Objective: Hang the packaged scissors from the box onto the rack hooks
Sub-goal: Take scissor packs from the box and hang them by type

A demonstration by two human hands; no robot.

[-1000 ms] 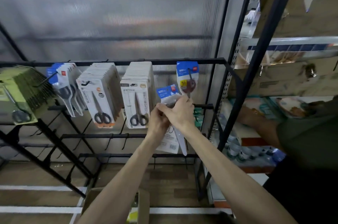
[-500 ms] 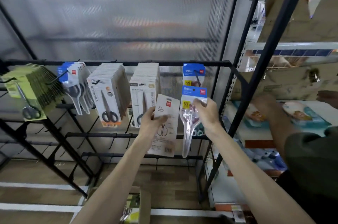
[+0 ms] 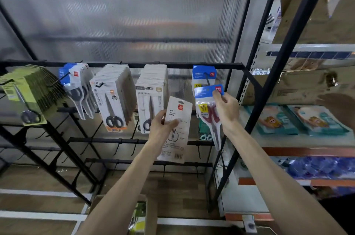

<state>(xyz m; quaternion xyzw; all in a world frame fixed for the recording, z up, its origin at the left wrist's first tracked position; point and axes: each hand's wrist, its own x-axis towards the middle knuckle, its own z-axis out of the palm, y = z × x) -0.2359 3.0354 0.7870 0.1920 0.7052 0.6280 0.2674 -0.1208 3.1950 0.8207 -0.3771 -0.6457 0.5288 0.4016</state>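
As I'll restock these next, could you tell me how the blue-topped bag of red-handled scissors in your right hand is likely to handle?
The blue-topped bag looks like thin clear plastic, so it probably flexes rather than staying stiff. Pinched at its header by the right hand, it hangs almost straight down, so the scissors' weight likely sits low. It may swing when moved quickly.

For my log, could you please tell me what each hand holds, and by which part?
Left hand grips a white scissors pack at its left edge; right hand pinches a blue-topped scissors pack at its header.
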